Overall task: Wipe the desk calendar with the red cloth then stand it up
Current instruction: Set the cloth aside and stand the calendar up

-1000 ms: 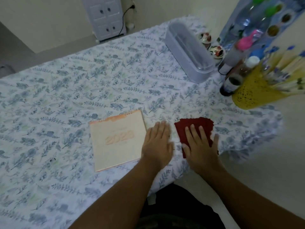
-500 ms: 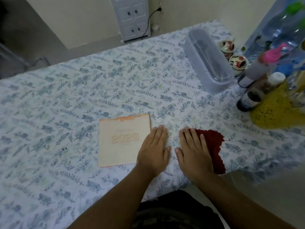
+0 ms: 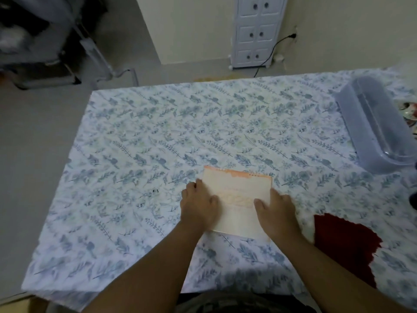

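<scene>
Near the front edge of the surface point(image 3: 140, 132), covered by a blue leaf-print cloth, the desk calendar point(image 3: 237, 199) lies flat with its orange binding strip at the far side. Both hands grip it by its sides: the left hand point(image 3: 199, 208) curls over the left edge with the thumb lying on the cover, and the right hand point(image 3: 276, 212) clasps the right edge, thumb also on top. The fingers of each hand are bent around the calendar's edges rather than spread flat. To the right of the right forearm, the red cloth point(image 3: 345, 242) lies loose on the surface near the front edge, touched by neither hand. A clear plastic container point(image 3: 372, 125) sits at the far right. Half a second ago both hands lay flat and open, the left just beside the calendar and the right pressing on the cloth; since then the right hand has left the cloth and both have closed on the calendar
</scene>
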Action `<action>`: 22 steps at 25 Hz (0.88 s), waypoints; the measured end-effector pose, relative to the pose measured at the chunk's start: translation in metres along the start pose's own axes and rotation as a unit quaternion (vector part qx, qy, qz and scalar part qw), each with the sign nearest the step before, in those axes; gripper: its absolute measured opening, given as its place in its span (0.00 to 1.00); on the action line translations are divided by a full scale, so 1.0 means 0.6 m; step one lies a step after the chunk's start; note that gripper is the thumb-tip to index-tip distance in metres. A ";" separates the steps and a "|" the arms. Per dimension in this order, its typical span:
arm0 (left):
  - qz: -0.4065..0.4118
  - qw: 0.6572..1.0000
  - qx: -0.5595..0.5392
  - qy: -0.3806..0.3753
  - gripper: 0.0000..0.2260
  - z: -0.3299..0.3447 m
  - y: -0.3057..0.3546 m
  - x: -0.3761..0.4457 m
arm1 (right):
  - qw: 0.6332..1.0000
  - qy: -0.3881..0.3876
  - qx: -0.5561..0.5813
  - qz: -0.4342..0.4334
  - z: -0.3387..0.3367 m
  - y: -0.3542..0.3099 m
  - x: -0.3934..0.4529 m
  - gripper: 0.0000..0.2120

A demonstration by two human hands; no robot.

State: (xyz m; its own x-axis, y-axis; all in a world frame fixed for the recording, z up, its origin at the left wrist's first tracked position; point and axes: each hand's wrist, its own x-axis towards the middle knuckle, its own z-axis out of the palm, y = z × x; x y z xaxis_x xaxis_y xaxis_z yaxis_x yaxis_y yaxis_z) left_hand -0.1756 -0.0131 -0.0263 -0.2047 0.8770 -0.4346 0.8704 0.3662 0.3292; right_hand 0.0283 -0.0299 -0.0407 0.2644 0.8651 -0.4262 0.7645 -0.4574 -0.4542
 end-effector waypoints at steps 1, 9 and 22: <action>-0.005 1.000 -0.020 -0.009 0.24 -0.006 0.003 0.008 | 0.998 0.002 0.052 0.028 0.005 -0.007 0.005 0.24; -0.110 0.940 -0.323 0.028 0.11 -0.016 -0.009 0.023 | 0.928 -0.020 0.342 0.146 -0.012 -0.022 0.027 0.15; -0.058 0.875 -0.451 0.165 0.05 -0.149 0.039 0.051 | 0.948 0.069 0.302 -0.070 -0.098 -0.150 0.093 0.08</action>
State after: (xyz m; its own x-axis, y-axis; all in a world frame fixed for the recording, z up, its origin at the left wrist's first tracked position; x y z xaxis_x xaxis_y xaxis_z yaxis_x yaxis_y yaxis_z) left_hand -0.2016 0.0501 0.0433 -0.5160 0.8051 -0.2925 0.1587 0.4254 0.8910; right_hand 0.0090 0.0720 0.0225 0.2906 0.9261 -0.2407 0.3325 -0.3336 -0.8821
